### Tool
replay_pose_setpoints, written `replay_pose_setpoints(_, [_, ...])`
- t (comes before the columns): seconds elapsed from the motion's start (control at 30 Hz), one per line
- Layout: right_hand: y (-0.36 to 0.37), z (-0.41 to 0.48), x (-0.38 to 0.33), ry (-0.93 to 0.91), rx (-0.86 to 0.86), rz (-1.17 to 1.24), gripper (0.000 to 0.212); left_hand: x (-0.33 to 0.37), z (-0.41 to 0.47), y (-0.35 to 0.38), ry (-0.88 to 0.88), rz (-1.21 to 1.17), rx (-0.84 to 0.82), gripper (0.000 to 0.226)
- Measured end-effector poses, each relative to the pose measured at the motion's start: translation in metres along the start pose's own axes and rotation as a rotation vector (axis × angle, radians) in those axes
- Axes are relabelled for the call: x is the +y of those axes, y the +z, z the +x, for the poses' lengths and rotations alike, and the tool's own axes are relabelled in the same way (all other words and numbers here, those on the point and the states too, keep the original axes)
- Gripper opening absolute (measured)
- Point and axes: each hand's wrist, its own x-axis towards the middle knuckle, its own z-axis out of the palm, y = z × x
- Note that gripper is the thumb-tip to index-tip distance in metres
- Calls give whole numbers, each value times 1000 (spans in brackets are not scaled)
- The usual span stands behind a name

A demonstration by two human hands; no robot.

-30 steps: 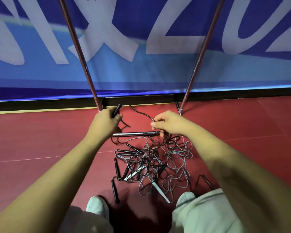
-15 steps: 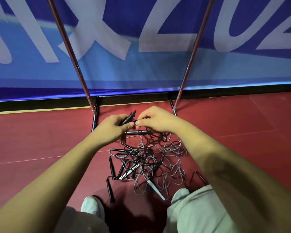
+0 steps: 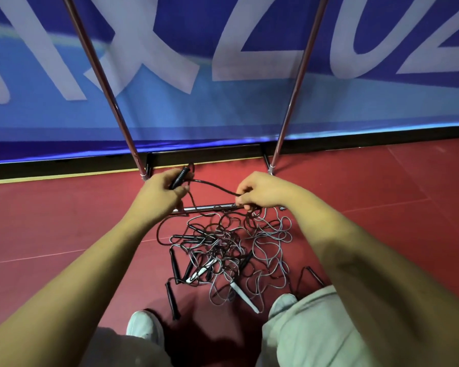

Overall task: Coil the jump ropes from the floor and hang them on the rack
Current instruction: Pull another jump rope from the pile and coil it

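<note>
Jump ropes (image 3: 231, 250): tangled black-and-grey heap

Both my bare arms reached forward and down, drawing toward each other, my left forearm (image 3: 90, 255) coming in from the lower left and my right forearm (image 3: 342, 239) from the lower right. My left hand (image 3: 159, 194) was curled into a fist around a black ribbed plastic jump-rope handle (image 3: 181, 176), whose tip stuck out above my fingers. My right hand (image 3: 263, 190) sat about level with it and a little apart, knuckles up, fingers curled under and pinching the thin black cord (image 3: 215, 184) that sagged between the two hands. Both wrists were fairly straight, the backs of the hands facing me.
</note>
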Motion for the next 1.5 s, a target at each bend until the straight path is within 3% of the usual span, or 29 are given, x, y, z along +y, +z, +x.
replay_pose_setpoints(0.07, [6,0,-11,-13,4,36,15,7,-4,4,33,-70,-105,34])
replay_pose_setpoints(0.17, [16,3,-30,-44,7,80,23,15,-10,13,42,-87,-239,26])
replay_pose_setpoints(0.4, [20,8,-76,-36,14,135,24,10,-4,3,3,-140,-139,5])
replay_pose_setpoints(0.5, [42,12,-70,-46,147,93,21,6,-3,-2,13,-18,-172,5])
replay_pose_setpoints(0.6, [60,12,-64,-62,177,29,20,-3,-2,-3,19,174,-223,20])
replay_pose_setpoints(0.7, [58,8,-69,-122,160,-7,22,-4,0,-3,48,231,-204,26])
replay_pose_setpoints(1.07, [23,-7,-66,-204,44,-247,10,3,-5,5,52,160,-130,16])
replay_pose_setpoints(1.5, [5,-5,-33,-173,151,-200,12,0,4,6,-70,143,119,19])
